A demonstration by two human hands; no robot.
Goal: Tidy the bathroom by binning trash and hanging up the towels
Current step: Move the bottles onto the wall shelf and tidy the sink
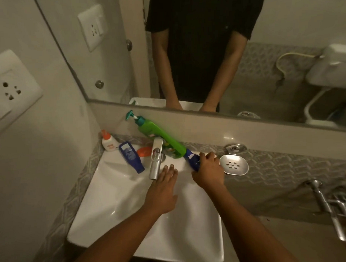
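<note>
My right hand [208, 171] grips a dark blue tube [192, 159] at the back right of the white sink [112, 201]; a white piece shows past my fingers. My left hand [163, 190] hovers flat over the basin, fingers straight, just right of the chrome tap [156, 160]. A tall green pump bottle [158, 136] leans tilted against the wall ledge behind the tap. No towel or bin is in view.
On the sink's back left lie a blue bottle [131, 156], a small white bottle with an orange cap [108, 141] and an orange item [144, 151]. A steel soap dish [234, 165] is fixed right of my hand. Chrome fittings [331, 203] project at right. A mirror [204, 51] is above.
</note>
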